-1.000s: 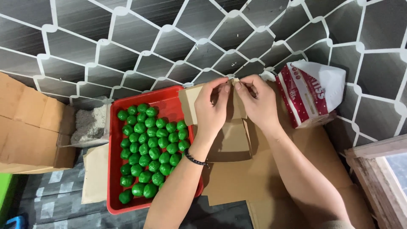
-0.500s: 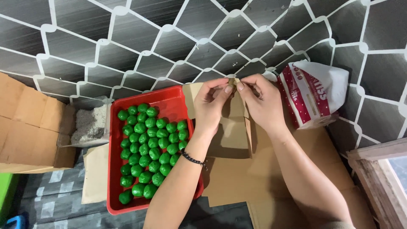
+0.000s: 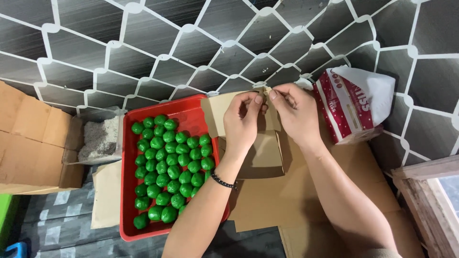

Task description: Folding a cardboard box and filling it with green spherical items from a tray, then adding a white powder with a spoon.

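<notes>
Both hands keep their pinch on the top edge of the small cardboard box (image 3: 260,143), the left hand (image 3: 244,125) and right hand (image 3: 296,114) with fingertips pressed together almost touching, much as half a second ago. Just left of the grip sits the red tray (image 3: 129,191) of green balls (image 3: 169,167); to its right lies a red-and-white bag (image 3: 356,102).

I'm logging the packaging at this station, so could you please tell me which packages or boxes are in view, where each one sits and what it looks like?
Small brown cardboard box: centre, open, its top flap pinched by the left hand and right hand.
Red-and-white bag: upper right against the wall, soft, lettered.
Large brown carton: left edge, plain.
Clear container: left of the red tray, holding pale grainy material.
</notes>
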